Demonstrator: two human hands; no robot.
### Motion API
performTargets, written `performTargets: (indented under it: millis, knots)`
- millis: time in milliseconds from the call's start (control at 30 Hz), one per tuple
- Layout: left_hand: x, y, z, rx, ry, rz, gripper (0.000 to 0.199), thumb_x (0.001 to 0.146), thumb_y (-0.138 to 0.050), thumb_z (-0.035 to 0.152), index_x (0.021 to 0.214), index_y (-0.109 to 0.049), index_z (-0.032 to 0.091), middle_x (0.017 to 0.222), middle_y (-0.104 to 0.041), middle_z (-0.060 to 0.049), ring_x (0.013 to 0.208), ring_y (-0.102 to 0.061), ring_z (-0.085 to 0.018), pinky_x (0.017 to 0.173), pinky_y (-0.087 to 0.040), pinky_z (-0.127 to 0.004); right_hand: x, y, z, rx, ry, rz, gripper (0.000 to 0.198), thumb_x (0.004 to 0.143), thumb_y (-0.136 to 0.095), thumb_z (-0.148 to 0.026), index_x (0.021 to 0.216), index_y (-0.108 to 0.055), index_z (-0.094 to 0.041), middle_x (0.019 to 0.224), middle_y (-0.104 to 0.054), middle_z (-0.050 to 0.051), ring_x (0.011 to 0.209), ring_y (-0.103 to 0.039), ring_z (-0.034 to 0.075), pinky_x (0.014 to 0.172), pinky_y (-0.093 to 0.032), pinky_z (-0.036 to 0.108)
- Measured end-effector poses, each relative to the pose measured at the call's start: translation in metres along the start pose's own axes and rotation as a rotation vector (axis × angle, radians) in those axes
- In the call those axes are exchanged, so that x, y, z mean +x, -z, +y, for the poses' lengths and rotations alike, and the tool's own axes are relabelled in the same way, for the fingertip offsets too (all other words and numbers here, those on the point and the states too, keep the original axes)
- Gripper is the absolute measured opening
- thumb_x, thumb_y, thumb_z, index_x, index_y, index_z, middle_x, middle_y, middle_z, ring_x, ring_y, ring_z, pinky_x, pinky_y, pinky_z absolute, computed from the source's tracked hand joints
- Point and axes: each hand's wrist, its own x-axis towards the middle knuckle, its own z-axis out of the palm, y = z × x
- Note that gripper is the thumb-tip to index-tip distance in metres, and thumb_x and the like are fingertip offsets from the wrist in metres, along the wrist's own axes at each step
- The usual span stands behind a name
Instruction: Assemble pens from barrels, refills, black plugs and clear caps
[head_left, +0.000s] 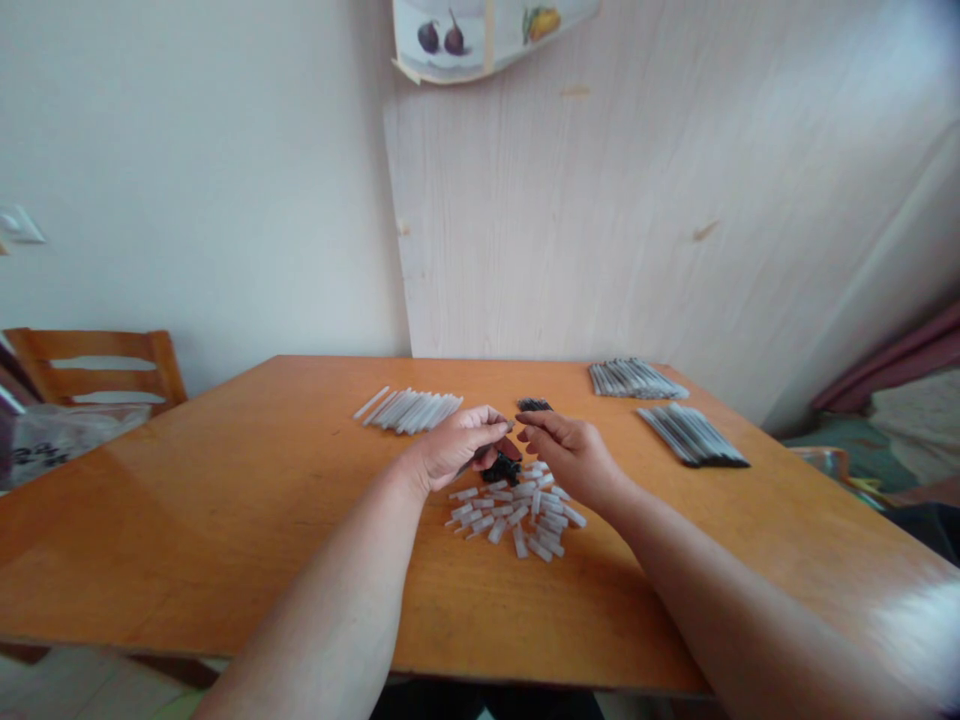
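My left hand [466, 442] is closed around a slim greyish tube [511, 425], most of it hidden by the fingers. My right hand [570, 452] faces it, fingertips drawn together close to the tube's end; whatever they pinch is too small to make out. Below both hands lies a loose pile of short whitish plastic pieces [520, 545], like small caps. A heap of small black parts [501, 470] sits just behind that pile, partly covered by my left hand. Farther back is another small cluster of black parts [534, 404].
White translucent tubes [412, 411] lie in a row at the back left of the wooden table [225, 520]. At the right are two stacks of grey tubes with dark ends, one near [691, 436] and one far stack [636, 379]. A wooden chair [97, 350] stands left.
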Motion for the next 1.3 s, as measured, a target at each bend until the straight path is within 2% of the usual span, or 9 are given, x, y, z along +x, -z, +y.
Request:
performTargets:
  millis: [133, 233, 333, 467, 633, 833, 1100, 1300]
  knots:
    - [0.000, 0.000, 0.000, -0.005, -0.004, -0.006, 0.032, 0.083, -0.061, 0.044, 0.097, -0.057, 0.015, 0.085, -0.069, -0.008, 0.053, -0.050, -0.007, 0.048, -0.028, -0.021, 0.000, 0.001, 0.000, 0.027, -0.021, -0.030, 0.028, 0.085, -0.054, -0.031, 0.104, -0.072, -0.021, 0.086, -0.071, 0.004, 0.075, -0.065, 0.017, 0.067, -0.050, 0.029]
    - [-0.001, 0.000, 0.001, 0.003, 0.004, -0.001, 0.030, 0.084, -0.060, 0.042, 0.096, -0.056, 0.015, 0.086, -0.070, -0.008, 0.053, -0.050, -0.007, 0.048, -0.028, -0.021, 0.003, 0.006, 0.001, 0.002, -0.056, 0.007, 0.029, 0.085, -0.052, -0.032, 0.105, -0.070, -0.020, 0.083, -0.070, 0.004, 0.074, -0.064, 0.017, 0.067, -0.049, 0.028]
    - [-0.002, 0.000, 0.003, 0.007, 0.008, 0.006, 0.029, 0.084, -0.060, 0.041, 0.095, -0.055, 0.015, 0.088, -0.070, -0.009, 0.053, -0.050, -0.006, 0.048, -0.028, -0.020, 0.008, 0.017, 0.004, -0.070, -0.101, 0.015, 0.023, 0.083, -0.054, -0.031, 0.096, -0.069, -0.019, 0.075, -0.068, 0.002, 0.067, -0.060, 0.015, 0.062, -0.046, 0.026]
    - [-0.002, 0.000, 0.004, -0.005, -0.002, 0.008, 0.029, 0.083, -0.061, 0.041, 0.094, -0.054, 0.015, 0.087, -0.070, -0.009, 0.052, -0.049, -0.006, 0.047, -0.027, -0.020, 0.011, 0.031, 0.014, -0.259, -0.148, -0.085, 0.013, 0.076, -0.057, -0.026, 0.081, -0.067, -0.020, 0.067, -0.065, 0.000, 0.060, -0.055, 0.014, 0.053, -0.038, 0.024]
    - [-0.003, 0.000, 0.004, -0.004, 0.008, 0.007, 0.027, 0.084, -0.060, 0.040, 0.094, -0.054, 0.015, 0.088, -0.071, -0.010, 0.052, -0.049, -0.006, 0.048, -0.027, -0.020, 0.010, 0.036, 0.030, -0.451, -0.141, -0.268, 0.012, 0.071, -0.057, -0.019, 0.078, -0.067, -0.019, 0.069, -0.066, 0.001, 0.063, -0.055, 0.014, 0.056, -0.036, 0.024]
    - [-0.003, 0.001, 0.004, -0.004, 0.009, 0.019, 0.026, 0.083, -0.060, 0.039, 0.093, -0.054, 0.016, 0.088, -0.071, -0.009, 0.052, -0.049, -0.006, 0.049, -0.028, -0.021, 0.010, 0.030, 0.034, -0.517, -0.123, -0.305, 0.015, 0.073, -0.055, -0.018, 0.079, -0.069, -0.019, 0.074, -0.068, 0.003, 0.068, -0.058, 0.015, 0.059, -0.037, 0.024]
    - [-0.003, 0.002, 0.005, -0.007, 0.021, 0.039, 0.025, 0.084, -0.059, 0.038, 0.095, -0.053, 0.016, 0.087, -0.071, -0.009, 0.052, -0.049, -0.006, 0.050, -0.030, -0.020, 0.007, 0.013, 0.025, -0.485, 0.037, -0.334, 0.022, 0.075, -0.054, -0.016, 0.088, -0.072, -0.019, 0.082, -0.069, 0.004, 0.076, -0.058, 0.016, 0.068, -0.040, 0.025]
    - [-0.002, 0.004, 0.004, 0.020, 0.029, 0.059, 0.025, 0.084, -0.059, 0.038, 0.094, -0.052, 0.016, 0.089, -0.070, -0.009, 0.052, -0.049, -0.006, 0.048, -0.029, -0.020, 0.006, 0.005, 0.025, -0.557, 0.038, -0.312, 0.024, 0.080, -0.054, -0.021, 0.093, -0.074, -0.023, 0.084, -0.065, 0.005, 0.077, -0.057, 0.015, 0.069, -0.038, 0.024]
